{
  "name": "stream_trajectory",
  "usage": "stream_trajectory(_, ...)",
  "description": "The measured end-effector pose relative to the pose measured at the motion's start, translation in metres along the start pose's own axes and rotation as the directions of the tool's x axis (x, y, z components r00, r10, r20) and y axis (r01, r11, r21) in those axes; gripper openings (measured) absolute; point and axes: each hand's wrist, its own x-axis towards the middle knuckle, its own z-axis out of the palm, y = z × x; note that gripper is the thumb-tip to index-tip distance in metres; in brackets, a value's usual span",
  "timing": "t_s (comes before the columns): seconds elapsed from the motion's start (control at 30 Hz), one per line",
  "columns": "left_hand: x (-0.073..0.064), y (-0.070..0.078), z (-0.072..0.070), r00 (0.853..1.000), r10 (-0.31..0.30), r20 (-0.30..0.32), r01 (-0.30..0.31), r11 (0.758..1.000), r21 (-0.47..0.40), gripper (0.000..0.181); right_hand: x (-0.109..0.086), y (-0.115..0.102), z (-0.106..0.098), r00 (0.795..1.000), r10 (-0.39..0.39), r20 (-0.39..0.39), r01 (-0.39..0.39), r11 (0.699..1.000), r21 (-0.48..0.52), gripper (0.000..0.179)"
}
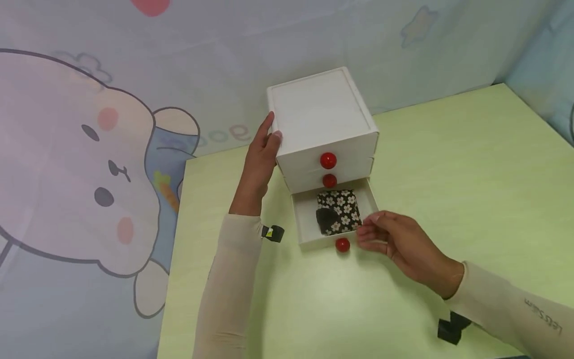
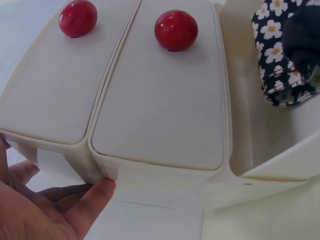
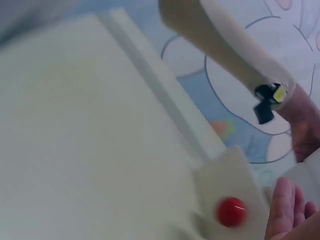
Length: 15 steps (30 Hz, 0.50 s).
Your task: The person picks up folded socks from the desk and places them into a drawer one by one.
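A white three-drawer box (image 1: 323, 112) with red ball knobs stands on the table, its bottom drawer (image 1: 309, 232) pulled out. Inside that drawer lies a folded black cloth with white flowers (image 1: 347, 204), with a plain black patch (image 1: 327, 219) on it. My left hand (image 1: 262, 157) steadies the box's left side, fingers and thumb against the wall near the top; the left wrist view shows the fingers (image 2: 82, 205) by the seam between drawers. My right hand (image 1: 399, 244) is at the drawer's front right corner, beside the bottom red knob (image 1: 343, 245), fingers slightly bent and gripping nothing visible.
The pale green table (image 1: 448, 164) extends around the box. Behind it hangs a cloth backdrop (image 1: 215, 65) with a cartoon bear print. The two upper drawers are closed, with red knobs (image 1: 329, 160) in front. Black cameras (image 1: 272, 233) sit at both wrists.
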Motion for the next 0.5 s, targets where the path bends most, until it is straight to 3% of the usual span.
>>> stream_trajectory(0.1, -0.001, -0.001, -0.001, 1.0, 0.0, -0.004, 0.0, 1.0, -0.007, 0.051, -0.009, 0.021, -0.001, 0.981, 0.194, 0.012, -0.191, 0.955, 0.226, 0.034)
stream_trajectory(0.2, 0.0, -0.001, -0.001, 1.0, 0.01, 0.002, -0.01, 1.0, -0.011, 0.051, -0.008, 0.042, -0.001, 0.954, 0.297, 0.045, -0.293, 0.887, 0.356, 0.036)
stream_trajectory(0.3, 0.0, -0.002, -0.001, 1.0, 0.021, 0.017, -0.021, 1.0, -0.018, 0.052, -0.002, 0.056, 0.003, 0.943, 0.324, 0.072, -0.319, 0.827, 0.463, 0.043)
stream_trajectory(0.4, -0.001, -0.002, 0.0, 0.999, 0.03, 0.028, -0.029, 0.999, -0.026, 0.052, 0.004, 0.064, 0.009, 0.95, 0.307, 0.061, -0.29, 0.791, 0.538, 0.043)
stream_trajectory(0.5, -0.001, -0.004, 0.0, 0.999, 0.025, 0.019, -0.025, 0.999, -0.022, 0.052, 0.01, 0.068, 0.015, 0.958, 0.285, -0.002, -0.233, 0.785, 0.574, 0.035)
